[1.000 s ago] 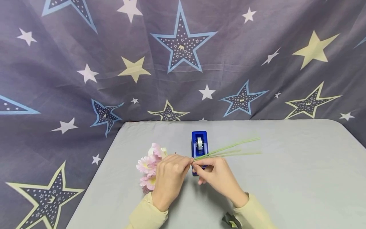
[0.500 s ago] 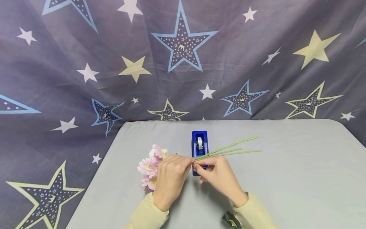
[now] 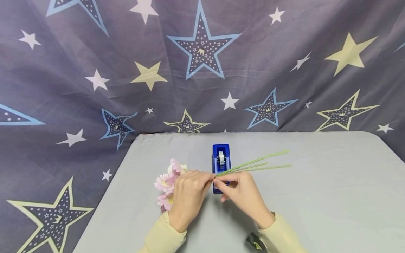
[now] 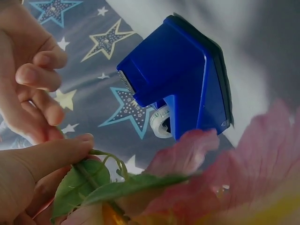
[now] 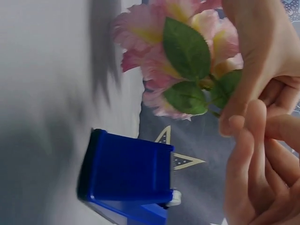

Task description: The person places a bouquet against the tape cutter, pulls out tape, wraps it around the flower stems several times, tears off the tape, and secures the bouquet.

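My left hand grips a bunch of pink artificial flowers just below the blooms. Green stems run out to the right, past my right hand, whose thumb and index finger pinch near the left fingertips. Whether a piece of tape lies between those fingertips is too small to tell. Behind the hands stands a blue tape dispenser, with a white tape roll seen in the left wrist view. Green leaves sit under the petals in the right wrist view.
A small dark object with a light green patch lies by the right sleeve at the near side. The table wears a pale grey cloth. A star-patterned curtain hangs along its far and left sides.
Both hands stay together at the stems. The flowers have shifted slightly to the right, and the stem tips have moved a little. The tape dispenser stands where it was.
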`<state>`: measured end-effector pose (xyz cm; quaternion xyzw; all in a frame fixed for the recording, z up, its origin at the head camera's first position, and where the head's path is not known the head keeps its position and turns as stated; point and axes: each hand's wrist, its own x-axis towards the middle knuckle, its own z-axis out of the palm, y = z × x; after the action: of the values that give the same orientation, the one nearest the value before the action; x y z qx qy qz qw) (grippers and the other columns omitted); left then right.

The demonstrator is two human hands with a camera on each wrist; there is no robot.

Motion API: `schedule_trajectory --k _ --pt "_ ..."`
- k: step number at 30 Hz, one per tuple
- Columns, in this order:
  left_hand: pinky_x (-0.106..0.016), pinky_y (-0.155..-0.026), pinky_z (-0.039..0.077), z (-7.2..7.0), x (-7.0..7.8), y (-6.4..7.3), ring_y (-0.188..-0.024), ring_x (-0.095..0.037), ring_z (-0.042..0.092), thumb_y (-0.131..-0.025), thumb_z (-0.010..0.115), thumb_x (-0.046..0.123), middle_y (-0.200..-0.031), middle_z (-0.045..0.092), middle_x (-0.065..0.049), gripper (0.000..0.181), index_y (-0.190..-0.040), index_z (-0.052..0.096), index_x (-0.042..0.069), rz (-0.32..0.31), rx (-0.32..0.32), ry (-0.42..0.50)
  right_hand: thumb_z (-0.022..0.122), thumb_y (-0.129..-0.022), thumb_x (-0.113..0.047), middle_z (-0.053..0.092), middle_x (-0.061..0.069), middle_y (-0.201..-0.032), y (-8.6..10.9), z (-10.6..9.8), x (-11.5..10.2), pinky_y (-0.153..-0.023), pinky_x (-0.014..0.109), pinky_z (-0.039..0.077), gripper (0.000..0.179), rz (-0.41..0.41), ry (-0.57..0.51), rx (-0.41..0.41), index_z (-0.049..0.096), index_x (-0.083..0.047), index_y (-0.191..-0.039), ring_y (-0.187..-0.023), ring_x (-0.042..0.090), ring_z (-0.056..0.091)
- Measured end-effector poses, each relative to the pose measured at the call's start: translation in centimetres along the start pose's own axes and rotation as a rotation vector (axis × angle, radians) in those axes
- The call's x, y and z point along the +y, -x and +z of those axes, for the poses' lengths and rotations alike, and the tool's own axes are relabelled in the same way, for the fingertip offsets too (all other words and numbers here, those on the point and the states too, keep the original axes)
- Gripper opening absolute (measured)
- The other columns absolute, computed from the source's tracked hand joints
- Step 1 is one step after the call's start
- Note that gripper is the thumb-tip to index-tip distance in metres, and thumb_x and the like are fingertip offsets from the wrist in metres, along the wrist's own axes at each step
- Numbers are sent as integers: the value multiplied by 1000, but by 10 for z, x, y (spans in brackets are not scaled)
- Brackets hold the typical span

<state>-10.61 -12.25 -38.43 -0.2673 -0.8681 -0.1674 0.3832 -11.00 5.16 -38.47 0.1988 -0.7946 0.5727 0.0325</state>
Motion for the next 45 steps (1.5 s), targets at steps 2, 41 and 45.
schedule_trajectory --k 2,41,45 --pt "-26 -55 49 0 -1 0 -61 -10 63 -79 83 8 -70 71 7 14 -79 72 17 -13 -9 3 73 -91 -16 75 6 -76 0 -2 -3 -43 26 49 14 16 -21 -21 78 -6 -100 -45 11 64" --pt "-33 -105 47 -3 -9 -4 -94 -17 68 -80 63 -7 -88 74 0 22 -83 75 11 232 -71 -81 76 -87 -22 68 -12 -74 1 -17 -6 -63 21 51 7 -98 434 -159 76 -15 -86 -65 -4 57" --pt "-33 -105 47 -3 -10 -5 -95 -17 69 -82 59 -7 -89 75 -1 23 -83 76 10 267 -37 -103 76 -87 -21 70 -11 -74 1 -16 -6 -62 20 51 6 -102 405 -162 75 -16 -84 -64 -4 58"
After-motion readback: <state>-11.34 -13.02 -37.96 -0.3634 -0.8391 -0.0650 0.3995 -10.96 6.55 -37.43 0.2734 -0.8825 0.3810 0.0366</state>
